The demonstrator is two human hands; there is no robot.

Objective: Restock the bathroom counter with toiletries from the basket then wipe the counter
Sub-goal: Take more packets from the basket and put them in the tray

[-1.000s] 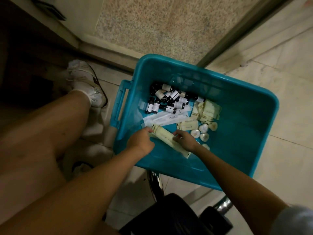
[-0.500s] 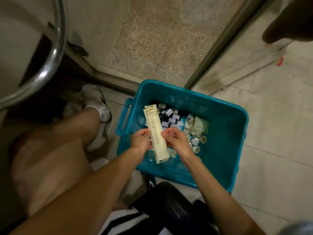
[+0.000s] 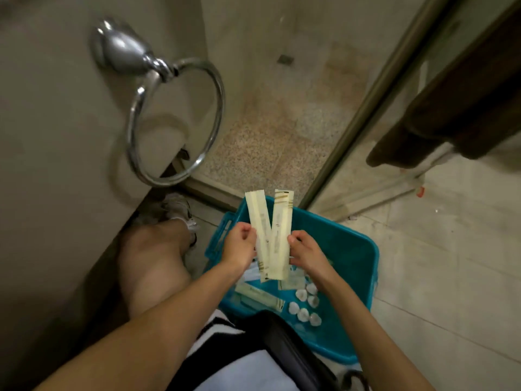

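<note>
A teal plastic basket (image 3: 353,249) sits on the tiled floor below me. Above it I hold two long cream toiletry packets fanned into a V. My left hand (image 3: 239,248) pinches the left packet (image 3: 258,218) and my right hand (image 3: 306,253) pinches the right packet (image 3: 282,230); the packets overlap at their lower ends. Inside the basket lie more cream packets (image 3: 259,296) and several small white round items (image 3: 303,306). The rest of the basket's contents is hidden behind my hands and the packets.
A chrome towel ring (image 3: 174,119) hangs on the wall at the left. A speckled shower floor (image 3: 270,131) lies beyond a metal door frame (image 3: 363,114). A dark wooden edge (image 3: 439,108) juts in at the right. My bare knee (image 3: 152,255) and a black bag (image 3: 284,351) are near.
My hands have lifted the packets out of the basket and spread them apart into two. The view has tilted up, bringing the towel ring and shower floor into sight.
</note>
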